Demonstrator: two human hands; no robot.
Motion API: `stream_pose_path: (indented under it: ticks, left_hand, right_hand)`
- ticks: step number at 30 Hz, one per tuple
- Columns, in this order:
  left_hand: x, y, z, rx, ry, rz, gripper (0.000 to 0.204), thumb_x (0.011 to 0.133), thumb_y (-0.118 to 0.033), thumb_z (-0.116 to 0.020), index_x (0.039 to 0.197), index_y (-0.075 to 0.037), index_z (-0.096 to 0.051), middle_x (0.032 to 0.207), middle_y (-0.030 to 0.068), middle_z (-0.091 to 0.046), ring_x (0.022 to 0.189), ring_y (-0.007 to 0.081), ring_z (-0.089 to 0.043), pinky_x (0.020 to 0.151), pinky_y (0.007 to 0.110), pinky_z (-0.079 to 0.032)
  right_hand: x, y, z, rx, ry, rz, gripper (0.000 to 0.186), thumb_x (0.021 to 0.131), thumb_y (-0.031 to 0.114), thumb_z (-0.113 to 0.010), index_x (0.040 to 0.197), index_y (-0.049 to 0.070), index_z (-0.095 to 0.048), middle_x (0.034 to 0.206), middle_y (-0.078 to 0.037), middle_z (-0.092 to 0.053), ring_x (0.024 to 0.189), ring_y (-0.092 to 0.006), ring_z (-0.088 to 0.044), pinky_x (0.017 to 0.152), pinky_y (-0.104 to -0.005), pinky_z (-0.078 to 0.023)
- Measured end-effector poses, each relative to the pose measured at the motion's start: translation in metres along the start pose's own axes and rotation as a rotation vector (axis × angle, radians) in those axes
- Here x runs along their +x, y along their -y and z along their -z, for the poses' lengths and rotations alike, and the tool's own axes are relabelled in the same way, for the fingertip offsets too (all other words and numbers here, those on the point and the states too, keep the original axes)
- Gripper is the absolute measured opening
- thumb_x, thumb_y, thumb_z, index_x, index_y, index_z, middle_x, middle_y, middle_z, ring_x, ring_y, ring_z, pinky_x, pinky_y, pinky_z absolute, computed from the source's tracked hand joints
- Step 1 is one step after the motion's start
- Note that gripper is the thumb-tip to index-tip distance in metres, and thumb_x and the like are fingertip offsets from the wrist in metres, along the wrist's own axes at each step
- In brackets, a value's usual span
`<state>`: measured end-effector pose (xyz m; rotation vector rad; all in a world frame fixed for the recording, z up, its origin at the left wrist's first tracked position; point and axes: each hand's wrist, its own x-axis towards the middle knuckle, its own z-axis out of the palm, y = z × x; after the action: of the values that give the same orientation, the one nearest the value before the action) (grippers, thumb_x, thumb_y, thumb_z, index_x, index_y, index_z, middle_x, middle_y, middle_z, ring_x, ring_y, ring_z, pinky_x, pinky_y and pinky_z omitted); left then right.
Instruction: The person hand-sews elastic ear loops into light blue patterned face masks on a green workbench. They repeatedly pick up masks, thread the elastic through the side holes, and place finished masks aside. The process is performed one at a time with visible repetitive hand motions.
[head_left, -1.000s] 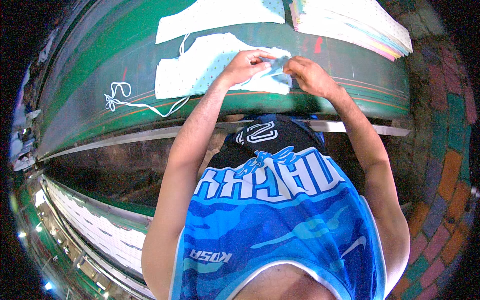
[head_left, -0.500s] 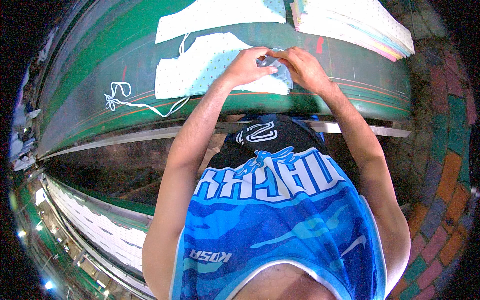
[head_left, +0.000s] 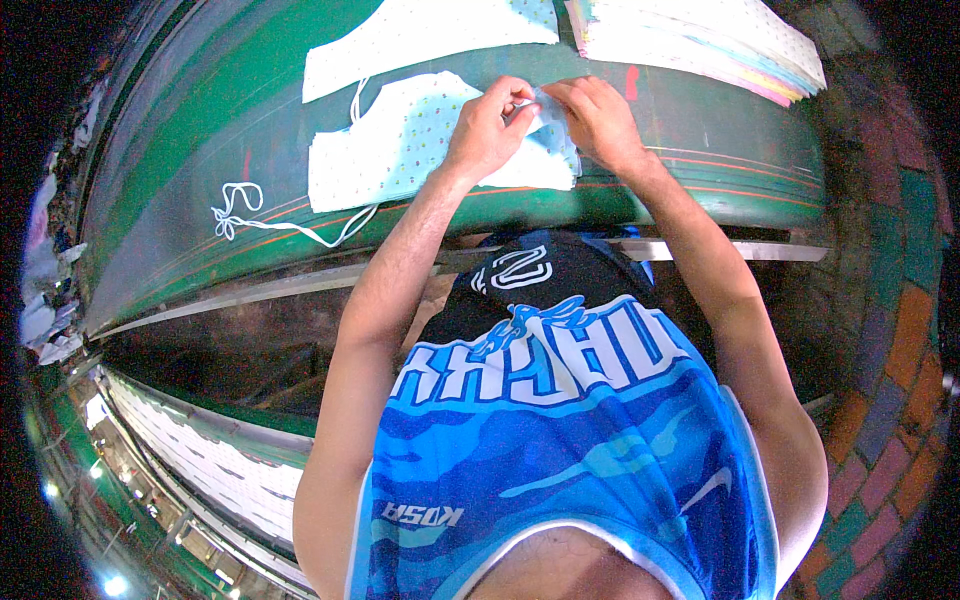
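Nearest, a blue sleeveless jersey (head_left: 560, 440) with white lettering covers the person's torso, with black shorts (head_left: 530, 268) beyond it. At near left, white cloth (head_left: 215, 445) lies along a second table. To the right, the floor (head_left: 888, 430) shows coloured blocks. A pale metal rail (head_left: 260, 288) runs along the near side of the green table (head_left: 240, 130).

On that table, at left, a white cord (head_left: 290, 226) lies loosely looped and runs right to the near edge of a patterned cloth stack (head_left: 385, 145). A further short length of cord shows at the stack's far edge. The stack lies flat in front of the person, its right end lifted between the two hands.

The left hand (head_left: 488, 128) is half curled, thumb against the lifted cloth; whether it pinches cannot be determined, owing to glare. The right hand (head_left: 600, 120) pinches the cloth between bent fingers and thumb, just beside the left.

Farther off lies a second white stack (head_left: 430, 42); at far right, a thicker pile (head_left: 700, 42) shows yellow, pink and blue edges.
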<state>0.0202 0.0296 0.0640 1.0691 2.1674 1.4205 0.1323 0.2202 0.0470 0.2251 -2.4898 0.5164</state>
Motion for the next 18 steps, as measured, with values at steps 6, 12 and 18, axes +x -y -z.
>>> stream_pose_path:
  ticks: [6, 12, 18]
  left_hand:
    - [0.0, 0.003, 0.011, 0.075, 0.043, -0.243, 0.013, 0.098, -0.004, -0.063, 0.104, -0.005, -0.075, 0.107, 0.014, -0.076, 0.093, 0.0283, -0.075, 0.082, 0.037, -0.059]
    - [-0.002, 0.002, 0.006, 0.077, 0.034, -0.259, 0.023, 0.098, -0.001, -0.06, 0.11, -0.008, -0.079, 0.114, 0.0168, -0.075, 0.099, 0.0305, -0.075, 0.086, 0.038, -0.059]
    - [0.0, -0.002, 0.011, 0.095, 0.068, -0.195, 0.023, 0.099, -0.002, -0.062, 0.113, -0.008, -0.08, 0.117, 0.0156, -0.075, 0.106, 0.0268, -0.073, 0.089, 0.035, -0.059]
  right_hand:
    - [-0.031, 0.007, 0.029, 0.078, 0.218, 0.097, 0.027, 0.085, 0.006, -0.077, 0.111, 0.006, -0.07, 0.113, -0.013, -0.07, 0.104, -0.033, -0.067, 0.089, -0.0448, -0.054]
    - [-0.048, 0.032, 0.019, 0.339, 0.219, -0.571, 0.031, 0.094, 0.021, -0.078, 0.118, 0.003, -0.069, 0.102, -0.015, -0.071, 0.092, -0.0281, -0.069, 0.083, -0.0419, -0.056]
    - [-0.031, 0.028, -0.002, 0.226, 0.15, -0.593, 0.032, 0.096, 0.027, -0.079, 0.107, -0.003, -0.073, 0.091, -0.012, -0.072, 0.079, -0.0161, -0.066, 0.074, -0.034, -0.055]
